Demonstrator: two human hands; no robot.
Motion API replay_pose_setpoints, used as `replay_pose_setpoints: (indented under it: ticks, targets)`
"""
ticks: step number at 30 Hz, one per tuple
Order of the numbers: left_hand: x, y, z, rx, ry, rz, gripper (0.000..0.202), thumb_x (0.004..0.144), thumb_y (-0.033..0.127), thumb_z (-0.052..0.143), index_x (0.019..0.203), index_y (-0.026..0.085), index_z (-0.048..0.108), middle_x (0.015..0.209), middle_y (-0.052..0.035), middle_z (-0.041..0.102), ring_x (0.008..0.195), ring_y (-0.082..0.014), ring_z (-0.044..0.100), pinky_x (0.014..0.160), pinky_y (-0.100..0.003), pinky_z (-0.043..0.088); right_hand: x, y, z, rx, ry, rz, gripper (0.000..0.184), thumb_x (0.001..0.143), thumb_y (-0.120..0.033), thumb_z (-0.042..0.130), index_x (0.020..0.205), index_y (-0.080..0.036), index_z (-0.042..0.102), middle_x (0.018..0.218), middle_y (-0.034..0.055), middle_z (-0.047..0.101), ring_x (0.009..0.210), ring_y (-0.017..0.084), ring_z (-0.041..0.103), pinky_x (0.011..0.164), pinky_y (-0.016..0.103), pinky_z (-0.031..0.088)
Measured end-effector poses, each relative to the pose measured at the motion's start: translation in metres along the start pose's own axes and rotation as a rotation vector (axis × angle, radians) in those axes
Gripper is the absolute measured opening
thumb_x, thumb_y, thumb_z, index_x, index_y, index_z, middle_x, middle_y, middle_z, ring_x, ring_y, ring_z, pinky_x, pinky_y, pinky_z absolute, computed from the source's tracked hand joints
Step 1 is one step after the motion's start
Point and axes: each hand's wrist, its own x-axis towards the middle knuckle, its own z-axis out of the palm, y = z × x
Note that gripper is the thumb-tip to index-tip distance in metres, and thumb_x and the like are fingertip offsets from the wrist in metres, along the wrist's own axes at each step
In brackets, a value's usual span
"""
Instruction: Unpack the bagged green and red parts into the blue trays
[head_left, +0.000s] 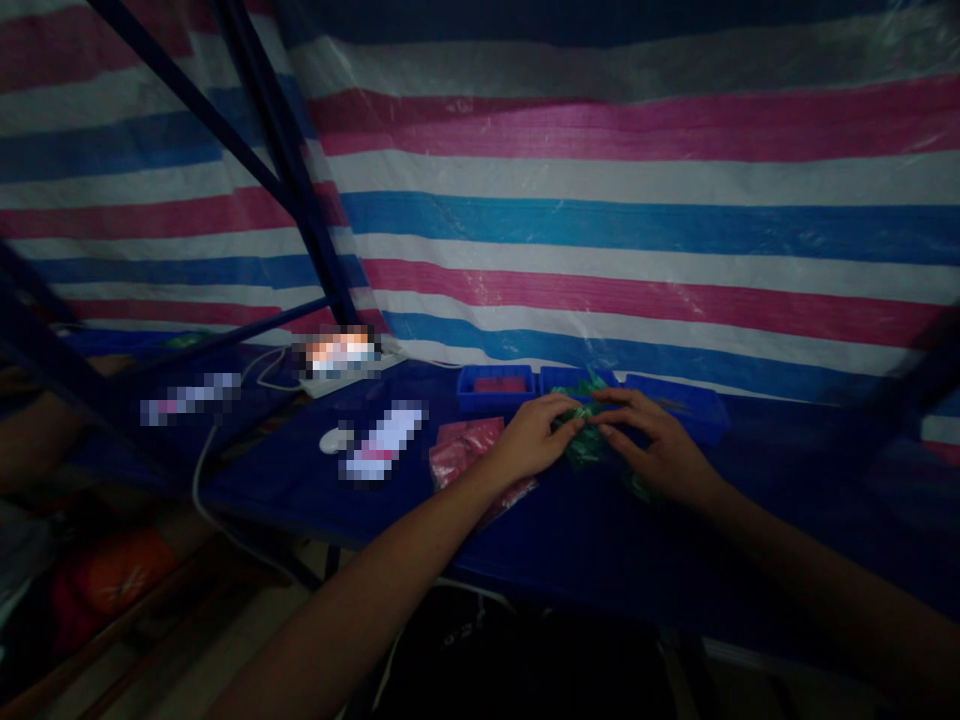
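Observation:
Over the blue table, my left hand (pixel 534 436) and my right hand (pixel 660 448) meet at a crumpled piece of thin green plastic (pixel 583 447). The left thumb and fingers are closed on its near-left side, and the right fingertips pinch it from the other side. What lies between the fingertips is too dark and small to make out. More green plastic fills the middle blue bin (pixel 546 381) just behind the hands. Pink plastic packets (pixel 457 455) lie beside my left wrist, partly under the forearm.
A left blue bin (pixel 480 401) holds something pink; a right blue bin (pixel 701 408) holds small dark items. Leftward are a blurred phone (pixel 386 440), a round white object (pixel 335 440), a power strip (pixel 322 384) and cables. Another person's arm (pixel 45 420) shows at the far left.

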Motion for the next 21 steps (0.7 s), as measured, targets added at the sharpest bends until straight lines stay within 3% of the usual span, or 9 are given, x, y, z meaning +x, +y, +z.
replay_pose_setpoints:
  ticks: [4, 9, 15, 18, 21]
  targets:
    - [0.0, 0.0, 0.0, 0.048, -0.007, -0.014, 0.022, 0.098, 0.031, 0.056, 0.106, 0.018, 0.071, 0.105, -0.0081, 0.072, 0.099, -0.0204, 0.067, 0.089, -0.035, 0.053, -0.001, 0.003, -0.001, 0.044, -0.024, 0.045, 0.022, 0.097, -0.037, 0.057, 0.111, -0.031, 0.073, 0.121, 0.0051, 0.071, 0.113, 0.027, 0.067, 0.104, 0.049, 0.05]
    - [-0.001, 0.0, -0.005, 0.218, 0.038, -0.057, 0.024, 0.095, 0.039, 0.061, 0.101, 0.018, 0.072, 0.101, -0.008, 0.072, 0.098, -0.022, 0.066, 0.09, -0.037, 0.052, 0.001, 0.011, -0.005, -0.008, 0.086, 0.05, 0.021, 0.096, -0.035, 0.058, 0.109, -0.03, 0.073, 0.115, 0.0046, 0.073, 0.112, 0.027, 0.067, 0.102, 0.049, 0.051]
    - [-0.004, -0.003, -0.003, 0.309, 0.02, -0.062, 0.03, 0.093, 0.043, 0.064, 0.109, 0.018, 0.071, 0.11, -0.009, 0.071, 0.104, -0.0237, 0.065, 0.096, -0.041, 0.051, 0.003, 0.026, -0.007, -0.145, 0.222, 0.11, 0.04, 0.095, -0.035, 0.059, 0.134, -0.027, 0.06, 0.143, 0.0106, 0.058, 0.102, 0.028, 0.07, 0.101, 0.053, 0.053]
    - [-0.006, -0.006, 0.002, 0.276, -0.052, 0.002, 0.04, 0.09, 0.047, 0.067, 0.119, 0.019, 0.068, 0.117, -0.0096, 0.07, 0.112, -0.0242, 0.064, 0.101, -0.041, 0.049, 0.005, 0.034, -0.004, -0.204, 0.192, 0.067, 0.056, 0.093, -0.034, 0.061, 0.147, -0.026, 0.047, 0.154, 0.0118, 0.046, 0.127, 0.032, 0.059, 0.109, 0.056, 0.047]
    - [-0.008, -0.009, 0.005, 0.263, -0.121, 0.035, 0.046, 0.086, 0.049, 0.071, 0.121, 0.02, 0.068, 0.118, -0.0098, 0.07, 0.114, -0.0249, 0.063, 0.103, -0.042, 0.048, 0.005, 0.042, 0.001, -0.238, 0.028, -0.015, 0.053, 0.092, -0.032, 0.062, 0.143, -0.027, 0.052, 0.159, 0.0087, 0.041, 0.144, 0.032, 0.042, 0.117, 0.057, 0.038]
